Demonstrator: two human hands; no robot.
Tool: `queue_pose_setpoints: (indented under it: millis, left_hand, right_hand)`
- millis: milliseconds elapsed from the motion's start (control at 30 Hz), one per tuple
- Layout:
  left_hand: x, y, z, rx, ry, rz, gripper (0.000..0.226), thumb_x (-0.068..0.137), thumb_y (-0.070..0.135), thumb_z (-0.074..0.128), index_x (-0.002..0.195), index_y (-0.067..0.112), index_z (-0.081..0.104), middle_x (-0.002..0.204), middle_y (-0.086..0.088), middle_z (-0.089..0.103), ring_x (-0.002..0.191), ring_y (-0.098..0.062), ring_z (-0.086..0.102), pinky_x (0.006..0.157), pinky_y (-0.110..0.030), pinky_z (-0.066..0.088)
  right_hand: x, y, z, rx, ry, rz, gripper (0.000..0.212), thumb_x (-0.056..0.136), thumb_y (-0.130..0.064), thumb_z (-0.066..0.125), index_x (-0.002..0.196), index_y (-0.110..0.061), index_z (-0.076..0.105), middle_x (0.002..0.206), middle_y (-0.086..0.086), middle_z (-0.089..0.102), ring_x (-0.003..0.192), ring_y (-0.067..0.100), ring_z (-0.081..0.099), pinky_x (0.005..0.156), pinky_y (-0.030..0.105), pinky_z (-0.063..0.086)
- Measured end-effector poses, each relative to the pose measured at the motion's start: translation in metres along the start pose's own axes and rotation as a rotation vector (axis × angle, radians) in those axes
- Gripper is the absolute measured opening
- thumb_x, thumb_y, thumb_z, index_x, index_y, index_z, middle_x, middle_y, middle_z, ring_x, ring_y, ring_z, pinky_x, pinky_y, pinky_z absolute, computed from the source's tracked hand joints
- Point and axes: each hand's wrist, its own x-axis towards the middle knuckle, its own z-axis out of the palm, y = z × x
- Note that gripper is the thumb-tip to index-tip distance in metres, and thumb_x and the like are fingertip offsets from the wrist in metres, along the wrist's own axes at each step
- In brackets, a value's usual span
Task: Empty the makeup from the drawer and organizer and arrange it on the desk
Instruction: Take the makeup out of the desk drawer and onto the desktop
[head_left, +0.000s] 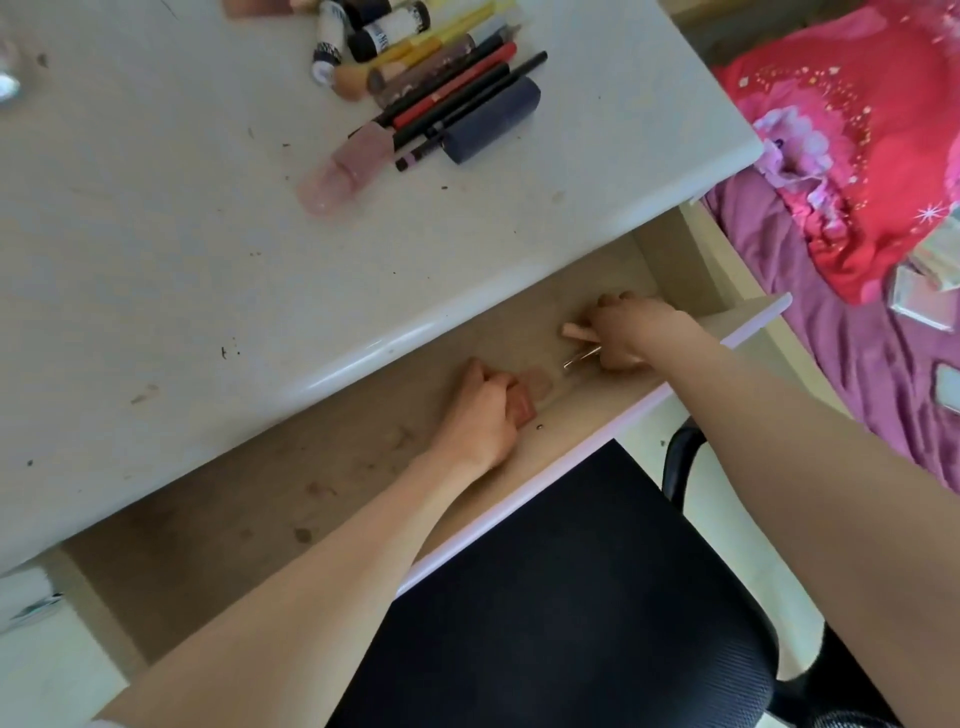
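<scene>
The drawer (291, 499) under the white desk (156, 234) is pulled out, its wooden floor mostly bare. My left hand (480, 415) is inside it, closed around a small pinkish makeup bottle (524, 408); a second pale pink piece (540, 382) lies just beyond the fingers. My right hand (631, 332) is at the drawer's right end, gripping a peach tube (574, 331) and a thin metal tool (582, 358) that looks like tweezers. On the desk lies a cluster of pencils, tubes and brushes (441, 78), a clear pink bottle (345, 169) and a dark blue cylinder (491, 119).
A black mesh office chair (571, 597) stands right under the drawer front (597, 441). To the right is a bed with a pink and purple cover (857, 156) and a few small boxes (924, 291) on it.
</scene>
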Motion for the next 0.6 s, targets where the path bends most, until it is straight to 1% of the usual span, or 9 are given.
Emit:
queue_pose_setpoints:
  millis: [33, 67, 100, 133, 267, 333, 433, 500, 600]
  left_hand:
    - [-0.001, -0.001, -0.001, -0.012, 0.000, -0.012, 0.033, 0.092, 0.011, 0.049, 0.125, 0.012, 0.051, 0.125, -0.010, 0.037, 0.109, -0.026, 0.048, 0.093, -0.017, 0.029]
    - [-0.002, -0.002, -0.003, -0.021, -0.003, -0.019, 0.033, 0.092, 0.010, 0.049, 0.124, 0.014, 0.052, 0.125, -0.010, 0.039, 0.109, -0.025, 0.049, 0.089, -0.014, 0.029]
    - [-0.004, -0.004, -0.004, -0.026, -0.012, -0.018, 0.033, 0.092, 0.009, 0.049, 0.124, 0.016, 0.051, 0.125, -0.009, 0.042, 0.110, -0.024, 0.050, 0.087, -0.014, 0.029]
    - [-0.005, -0.005, -0.005, -0.030, -0.025, -0.011, 0.034, 0.092, 0.009, 0.049, 0.125, 0.017, 0.050, 0.126, -0.008, 0.047, 0.111, -0.023, 0.051, 0.086, -0.014, 0.030]
    - [-0.012, -0.007, -0.014, -0.067, -0.076, -0.002, 0.037, 0.093, 0.011, 0.050, 0.128, 0.020, 0.048, 0.127, -0.004, 0.056, 0.115, -0.019, 0.052, 0.089, -0.018, 0.035]
    - [-0.016, -0.009, -0.016, -0.074, -0.077, -0.009, 0.037, 0.093, 0.011, 0.050, 0.128, 0.021, 0.049, 0.127, -0.003, 0.056, 0.116, -0.020, 0.053, 0.092, -0.021, 0.037]
    - [-0.025, -0.011, -0.022, -0.081, -0.085, -0.021, 0.036, 0.093, 0.013, 0.049, 0.128, 0.024, 0.048, 0.126, -0.002, 0.057, 0.113, -0.018, 0.054, 0.093, -0.025, 0.041]
    - [-0.031, -0.012, -0.029, -0.089, -0.103, -0.021, 0.035, 0.094, 0.013, 0.048, 0.127, 0.025, 0.047, 0.125, -0.003, 0.058, 0.111, -0.018, 0.055, 0.093, -0.027, 0.044]
    - [-0.042, -0.012, -0.038, -0.094, -0.113, -0.005, 0.038, 0.094, 0.011, 0.047, 0.129, 0.024, 0.047, 0.126, -0.002, 0.056, 0.112, -0.017, 0.054, 0.092, -0.024, 0.043]
  right_hand:
    - [-0.001, -0.001, -0.005, 0.002, -0.073, -0.009, 0.044, 0.090, -0.017, 0.044, 0.132, -0.030, 0.044, 0.125, 0.006, 0.047, 0.116, 0.026, 0.046, 0.084, 0.033, 0.041]
    - [-0.001, -0.001, -0.007, 0.005, -0.128, -0.022, 0.032, 0.089, -0.016, 0.043, 0.118, -0.029, 0.053, 0.116, 0.006, 0.052, 0.108, 0.025, 0.050, 0.080, 0.031, 0.043]
    - [0.000, -0.003, -0.007, 0.003, -0.173, -0.031, 0.016, 0.090, -0.016, 0.043, 0.097, -0.023, 0.055, 0.107, 0.006, 0.054, 0.100, 0.024, 0.053, 0.078, 0.031, 0.044]
    - [0.000, -0.004, -0.006, -0.004, -0.191, -0.046, 0.012, 0.091, -0.017, 0.043, 0.086, -0.019, 0.053, 0.103, 0.006, 0.055, 0.096, 0.024, 0.054, 0.078, 0.031, 0.045]
    - [-0.002, -0.004, -0.004, -0.010, -0.237, -0.072, 0.016, 0.093, -0.030, 0.042, 0.086, -0.026, 0.056, 0.107, 0.007, 0.061, 0.096, 0.024, 0.060, 0.081, 0.032, 0.047]
    - [-0.005, -0.001, -0.003, 0.021, -0.240, -0.091, 0.023, 0.095, -0.035, 0.040, 0.093, -0.019, 0.057, 0.102, 0.006, 0.061, 0.090, 0.023, 0.059, 0.083, 0.033, 0.046]
    - [-0.013, 0.000, 0.002, 0.090, -0.127, -0.131, 0.032, 0.096, -0.040, 0.040, 0.105, -0.013, 0.055, 0.102, 0.007, 0.059, 0.088, 0.023, 0.055, 0.076, 0.033, 0.043]
    - [-0.022, 0.000, 0.004, 0.074, -0.039, -0.152, 0.033, 0.095, -0.046, 0.040, 0.098, -0.017, 0.053, 0.092, 0.005, 0.055, 0.083, 0.022, 0.051, 0.071, 0.031, 0.041]
    - [-0.031, -0.007, 0.001, 0.040, 0.035, -0.169, 0.037, 0.092, -0.054, 0.041, 0.085, -0.019, 0.051, 0.076, 0.000, 0.050, 0.075, 0.020, 0.050, 0.064, 0.029, 0.040]
